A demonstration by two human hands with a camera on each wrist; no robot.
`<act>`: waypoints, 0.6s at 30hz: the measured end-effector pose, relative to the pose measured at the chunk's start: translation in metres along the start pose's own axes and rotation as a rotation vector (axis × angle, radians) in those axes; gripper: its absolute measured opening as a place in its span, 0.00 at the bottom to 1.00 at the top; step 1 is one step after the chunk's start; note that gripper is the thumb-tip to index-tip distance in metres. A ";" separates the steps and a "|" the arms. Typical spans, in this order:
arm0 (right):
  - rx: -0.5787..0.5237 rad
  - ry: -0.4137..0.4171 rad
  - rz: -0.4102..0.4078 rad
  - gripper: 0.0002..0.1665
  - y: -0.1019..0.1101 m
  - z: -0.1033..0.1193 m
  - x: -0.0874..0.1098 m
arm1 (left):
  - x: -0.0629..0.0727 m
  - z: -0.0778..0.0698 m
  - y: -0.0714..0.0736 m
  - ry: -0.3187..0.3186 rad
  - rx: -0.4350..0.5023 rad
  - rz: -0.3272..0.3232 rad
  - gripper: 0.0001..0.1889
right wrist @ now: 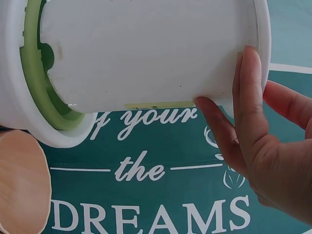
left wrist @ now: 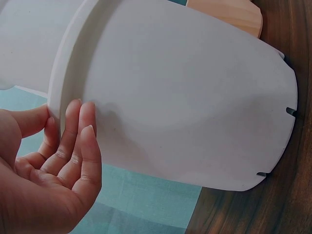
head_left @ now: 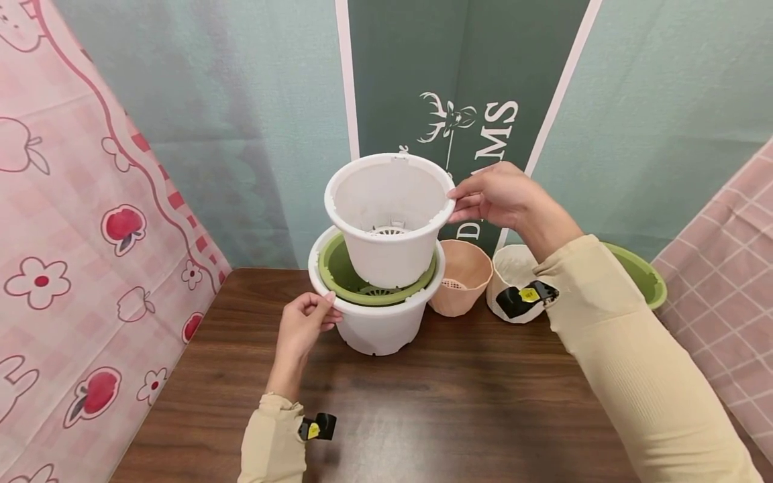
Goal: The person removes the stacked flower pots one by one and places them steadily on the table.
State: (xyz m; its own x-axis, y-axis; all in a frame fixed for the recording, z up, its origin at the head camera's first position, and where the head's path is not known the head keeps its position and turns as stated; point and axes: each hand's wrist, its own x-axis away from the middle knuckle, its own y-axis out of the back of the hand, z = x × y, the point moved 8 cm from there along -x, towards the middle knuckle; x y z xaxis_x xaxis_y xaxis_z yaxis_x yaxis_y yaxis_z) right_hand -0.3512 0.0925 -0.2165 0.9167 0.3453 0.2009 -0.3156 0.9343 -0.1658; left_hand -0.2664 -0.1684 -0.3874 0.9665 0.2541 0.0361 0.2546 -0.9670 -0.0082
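Observation:
In the head view my right hand (head_left: 498,194) pinches the rim of a smaller white plastic flowerpot (head_left: 389,258), which has a slotted bottom. That pot is held over a green pot (head_left: 344,288), its base inside the green rim. The green pot sits nested in a larger white pot (head_left: 380,332) standing on the table. My left hand (head_left: 304,322) pinches the large pot's rim at its left front. In the left wrist view, thumb and fingers grip that rim (left wrist: 56,83). The right wrist view shows fingers (right wrist: 251,97) against the small pot's side below its rim.
A peach pot (head_left: 461,298) and a cream pot (head_left: 507,258) stand right of the stack. Another green pot (head_left: 649,275) is farther right, partly behind my sleeve. A printed curtain (head_left: 290,134) hangs behind the brown wooden table (head_left: 423,416), with pink cloths at both sides.

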 end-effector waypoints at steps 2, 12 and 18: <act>0.001 -0.001 -0.004 0.09 0.002 0.001 0.001 | 0.000 0.000 -0.001 0.001 0.000 0.002 0.10; -0.001 0.001 -0.002 0.11 0.016 0.004 0.007 | 0.001 0.001 -0.001 0.023 -0.003 -0.001 0.11; -0.029 -0.005 -0.007 0.12 0.025 0.004 0.010 | 0.001 0.001 -0.001 0.030 0.011 0.009 0.10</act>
State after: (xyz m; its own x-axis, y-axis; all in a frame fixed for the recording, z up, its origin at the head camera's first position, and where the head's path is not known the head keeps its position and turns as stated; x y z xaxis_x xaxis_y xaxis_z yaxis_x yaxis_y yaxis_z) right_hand -0.3504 0.1195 -0.2141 0.9177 0.3394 0.2066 -0.3020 0.9337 -0.1925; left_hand -0.2654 -0.1673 -0.3880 0.9673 0.2449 0.0658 0.2467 -0.9689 -0.0199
